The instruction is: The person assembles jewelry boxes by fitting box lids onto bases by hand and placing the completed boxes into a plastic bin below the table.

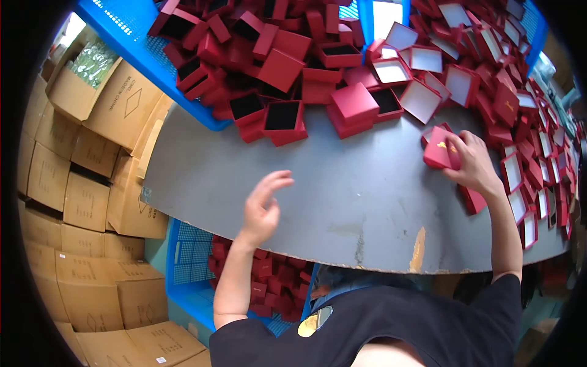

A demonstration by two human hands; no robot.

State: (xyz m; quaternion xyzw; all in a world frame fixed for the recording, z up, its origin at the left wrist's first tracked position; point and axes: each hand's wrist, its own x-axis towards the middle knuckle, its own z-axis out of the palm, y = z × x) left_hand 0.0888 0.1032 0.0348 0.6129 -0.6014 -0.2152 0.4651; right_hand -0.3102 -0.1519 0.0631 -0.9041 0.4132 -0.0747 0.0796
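Observation:
My right hand (474, 160) grips a red box lid with gold lettering (441, 150) above the right part of the grey table (318, 189). Another red piece shows just behind that lid. My left hand (264, 205) is raised over the table's left part, fingers apart and curved, holding nothing. Beyond it, red boxes with black inserts (283, 117) lie heaped at the table's back. To the right of them are red lids with white insides (422, 100). One red piece (472, 199) rests below my right wrist.
Blue crates (205, 113) stand at the back. Below the table's front edge, a blue basket (183, 269) holds small red boxes (263, 284). Cardboard cartons (92, 293) are stacked at the left. More red lids (520, 174) spread along the right side.

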